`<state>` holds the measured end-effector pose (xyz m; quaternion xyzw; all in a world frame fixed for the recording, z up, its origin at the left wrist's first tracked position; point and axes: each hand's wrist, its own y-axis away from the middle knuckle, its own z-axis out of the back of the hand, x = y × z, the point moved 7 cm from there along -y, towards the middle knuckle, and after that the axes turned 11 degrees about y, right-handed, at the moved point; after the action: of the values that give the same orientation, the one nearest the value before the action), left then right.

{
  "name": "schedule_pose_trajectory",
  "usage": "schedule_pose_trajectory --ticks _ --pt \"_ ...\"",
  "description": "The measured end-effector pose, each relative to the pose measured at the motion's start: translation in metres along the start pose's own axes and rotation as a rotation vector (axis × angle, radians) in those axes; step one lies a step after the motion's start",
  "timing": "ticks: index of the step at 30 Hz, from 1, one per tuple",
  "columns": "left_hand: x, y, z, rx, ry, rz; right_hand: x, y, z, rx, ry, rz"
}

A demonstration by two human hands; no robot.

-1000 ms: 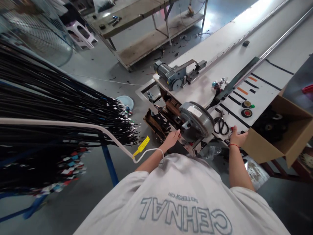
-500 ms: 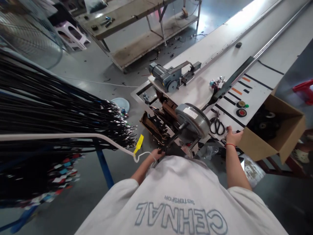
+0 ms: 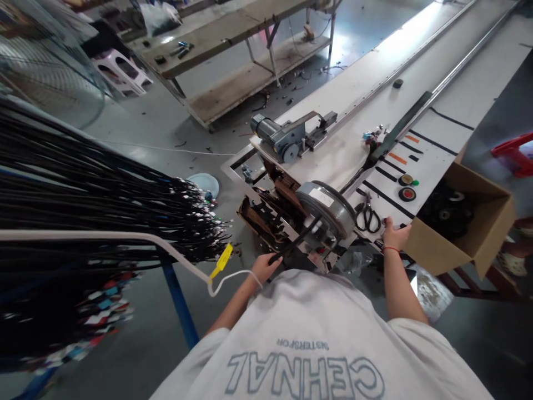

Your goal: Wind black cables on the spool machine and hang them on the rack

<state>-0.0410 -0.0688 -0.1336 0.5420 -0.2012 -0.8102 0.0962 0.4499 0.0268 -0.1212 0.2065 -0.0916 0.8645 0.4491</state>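
Observation:
My left hand (image 3: 265,268) is closed around the end of a black cable bundle (image 3: 297,240) in front of my shirt. The bundle runs up into a round grey wheel-shaped machine head (image 3: 327,208), and a dark harness comes out beyond it along the bench. Fingers apart, my right hand (image 3: 396,235) rests on the front edge of the white bench (image 3: 353,144); a small red spot shows by its thumb. Just left of that hand lie black-handled scissors (image 3: 368,218). Two tape rolls (image 3: 407,194) sit above them.
A cardboard box (image 3: 453,244) of dark rolls stands right of the bench. Many black cables (image 3: 125,189) hang on a rack at left, by a pale bent rail (image 3: 125,236) with a yellow tag (image 3: 222,261). A motor unit (image 3: 277,136) sits on the bench's left end.
My left hand has moved slightly left and away from the wheel, drawing the black bundle out straighter. The right hand stays at the bench edge. The whole view has shifted slightly.

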Motion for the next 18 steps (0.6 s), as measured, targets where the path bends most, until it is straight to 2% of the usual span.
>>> schedule_pose_trajectory --ticks 11,18 --pt "-0.041 -0.03 -0.02 0.05 0.008 -0.072 0.005 0.005 0.004 0.018 -0.028 -0.02" --pt "-0.063 -0.046 -0.031 0.032 0.01 -0.109 0.006 0.01 0.007 0.001 -0.005 -0.027"
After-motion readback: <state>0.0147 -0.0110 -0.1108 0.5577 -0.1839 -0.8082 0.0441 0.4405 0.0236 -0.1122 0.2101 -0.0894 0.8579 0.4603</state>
